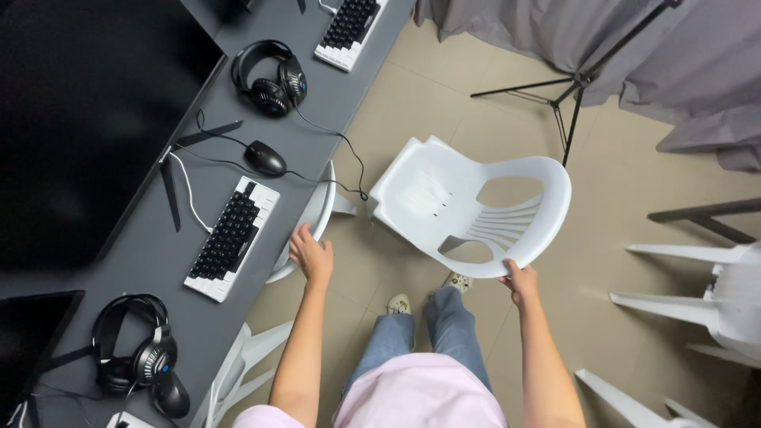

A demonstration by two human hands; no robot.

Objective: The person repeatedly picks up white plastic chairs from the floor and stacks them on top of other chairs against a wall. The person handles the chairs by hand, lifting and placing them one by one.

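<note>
The right hand [519,283] closes its fingers around the top rim of the backrest of a white plastic chair [444,202]. That chair stands at the centre of the view over the tiled floor [634,190], its seat lying towards ten o'clock and its curved, slotted back towards four o'clock, so its long axis runs from ten to four. The seat's front edge points at the grey desk [151,254].

The left hand [311,255] curls its fingers over the rim of a second white chair [313,218], which is tucked against the desk edge at about nine o'clock from the held chair; the two chairs sit just beside each other.

On the desk, a black-and-white keyboard [230,238] lies at nine o'clock from the left hand, with a black mouse [265,158] at eleven o'clock and black headphones [269,78] beyond it. More white chairs [713,301] stand at three o'clock.
</note>
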